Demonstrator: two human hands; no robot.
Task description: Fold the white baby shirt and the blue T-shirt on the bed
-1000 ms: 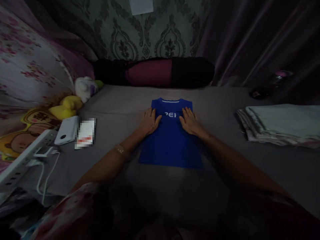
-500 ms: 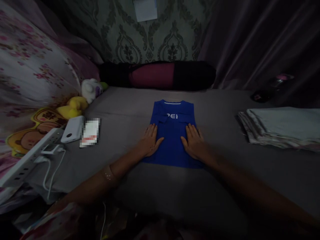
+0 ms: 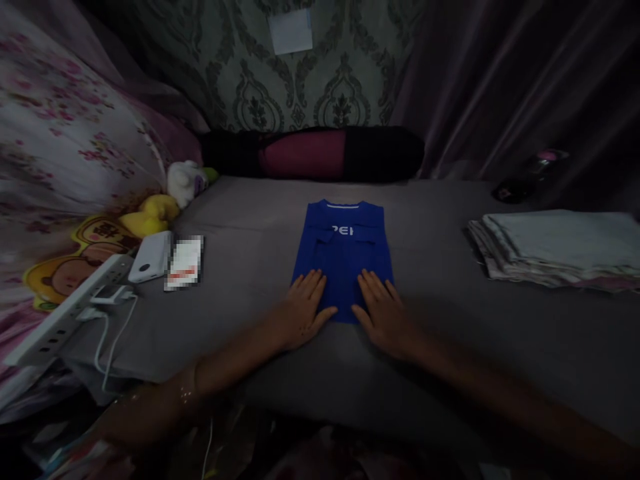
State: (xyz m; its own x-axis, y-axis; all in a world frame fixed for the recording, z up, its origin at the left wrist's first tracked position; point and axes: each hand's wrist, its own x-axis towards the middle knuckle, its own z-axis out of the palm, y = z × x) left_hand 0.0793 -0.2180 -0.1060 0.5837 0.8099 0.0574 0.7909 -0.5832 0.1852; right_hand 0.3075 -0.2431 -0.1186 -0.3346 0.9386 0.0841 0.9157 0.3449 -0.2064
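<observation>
A blue shirt lies folded on the grey bed surface, its neckline pointing away from me and part of some white lettering showing on the chest. Flat on its lower left corner rests my left hand, fingers stretched out and thumb turned inward. My right hand lies the same way on the lower right corner, palm down with the fingers spread. Neither hand grips the cloth. Both palms hide parts of the shirt's near corners.
To the right is a stack of folded cloth, with a dark bottle behind it. A power strip, a white power bank, a blurred phone and plush toys line the left. A black and pink roll lies along the wall.
Both hands have slid toward me over the shirt, from its middle to its near edge, staying flat. The view has shifted slightly.
</observation>
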